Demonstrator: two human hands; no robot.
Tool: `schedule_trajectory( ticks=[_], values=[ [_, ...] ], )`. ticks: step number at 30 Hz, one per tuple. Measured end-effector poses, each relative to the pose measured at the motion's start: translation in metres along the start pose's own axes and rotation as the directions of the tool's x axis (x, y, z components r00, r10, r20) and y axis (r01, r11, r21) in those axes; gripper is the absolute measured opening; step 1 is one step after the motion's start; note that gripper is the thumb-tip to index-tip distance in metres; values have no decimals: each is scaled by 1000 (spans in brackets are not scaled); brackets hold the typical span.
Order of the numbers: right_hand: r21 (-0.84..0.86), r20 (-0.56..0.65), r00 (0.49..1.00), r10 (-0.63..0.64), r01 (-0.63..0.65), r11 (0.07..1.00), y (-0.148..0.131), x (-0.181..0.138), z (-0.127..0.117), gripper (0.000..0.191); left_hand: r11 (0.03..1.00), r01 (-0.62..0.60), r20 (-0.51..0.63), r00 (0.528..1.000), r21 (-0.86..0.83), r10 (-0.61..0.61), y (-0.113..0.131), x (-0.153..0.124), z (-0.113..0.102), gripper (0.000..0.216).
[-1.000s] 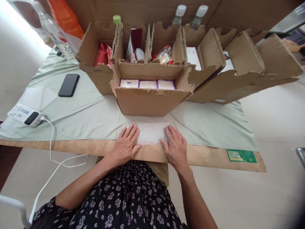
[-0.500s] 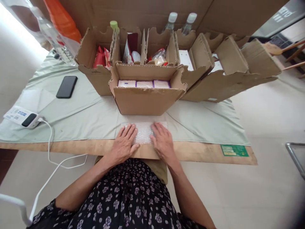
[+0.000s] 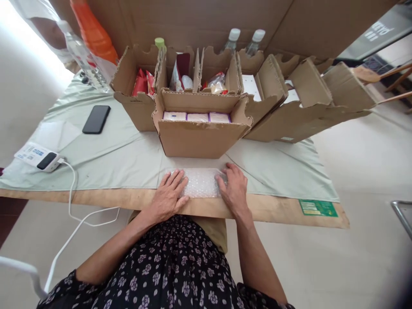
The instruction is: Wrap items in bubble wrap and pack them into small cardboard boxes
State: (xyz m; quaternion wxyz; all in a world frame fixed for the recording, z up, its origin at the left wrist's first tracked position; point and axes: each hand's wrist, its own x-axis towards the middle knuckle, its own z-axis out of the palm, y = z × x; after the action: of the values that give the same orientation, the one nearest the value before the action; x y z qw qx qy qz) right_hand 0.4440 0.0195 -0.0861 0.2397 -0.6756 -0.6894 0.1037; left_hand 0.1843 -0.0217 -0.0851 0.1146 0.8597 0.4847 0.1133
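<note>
A sheet of bubble wrap (image 3: 202, 182) lies flat on the pale green cloth (image 3: 122, 154) at the table's near edge. My left hand (image 3: 169, 197) rests flat on its left end, fingers stretched out. On the right end lies my right hand (image 3: 234, 189), fingers slightly bent and pressing down on the wrap. Just behind the wrap stands an open cardboard box (image 3: 201, 137) with three white, purple-edged packs (image 3: 197, 116) inside.
Behind are more open cardboard boxes (image 3: 138, 92) with red packets and snack bags, folded cardboard (image 3: 309, 103) to the right, and bottles (image 3: 232, 39) at the back. A black phone (image 3: 96, 119) and a white charger (image 3: 40, 156) with cable lie on the left. A green label (image 3: 318, 207) marks the table's front edge.
My right hand slid left across the bubble wrap, then back to its right end with fingers curling. My left hand stayed put. The view shifted slightly.
</note>
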Motion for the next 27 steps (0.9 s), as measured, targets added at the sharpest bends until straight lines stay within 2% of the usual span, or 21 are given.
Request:
schedule_trajectory(
  ticks=[4,6,9,11,13,15,18,20,22,25,27],
  values=[
    [247,-9,999,-33,34,968,-4,-10,-18,14,987,75,-168,981,-142,-99,-6,3,-8,48],
    [393,-4,999,-49,46,918,-12,-19,-30,11,976,100,-227,963,-194,-143,-13,10,-17,55],
    [576,-10,1000,-22,24,817,-19,-31,-43,10,951,103,-180,970,-292,-161,-23,23,-31,61],
    [647,-44,997,60,-17,763,-17,-35,-45,13,905,132,-78,981,-405,-178,-26,28,-39,42],
    [681,-58,984,170,-86,727,-9,-36,-43,20,808,211,23,971,-550,-238,-26,29,-43,21],
    [698,-9,969,248,-172,695,1,-36,-38,34,649,297,83,937,-701,-339,-24,27,-42,21],
    [717,103,958,267,-258,647,17,-38,-30,64,407,354,147,877,-842,-457,-21,19,-36,55],
    [724,118,962,247,-254,642,26,-43,-28,72,334,357,176,867,-872,-467,-19,10,-33,80],
    [715,117,972,205,-225,662,32,-49,-30,65,339,348,182,882,-874,-434,-18,1,-34,83],
    [624,188,980,71,-175,761,32,-55,-40,36,455,353,210,919,-817,-335,-13,-9,-37,53],
    [524,260,965,-20,-124,843,27,-56,-46,24,559,353,219,931,-750,-293,-7,-11,-37,35]
  ],
)
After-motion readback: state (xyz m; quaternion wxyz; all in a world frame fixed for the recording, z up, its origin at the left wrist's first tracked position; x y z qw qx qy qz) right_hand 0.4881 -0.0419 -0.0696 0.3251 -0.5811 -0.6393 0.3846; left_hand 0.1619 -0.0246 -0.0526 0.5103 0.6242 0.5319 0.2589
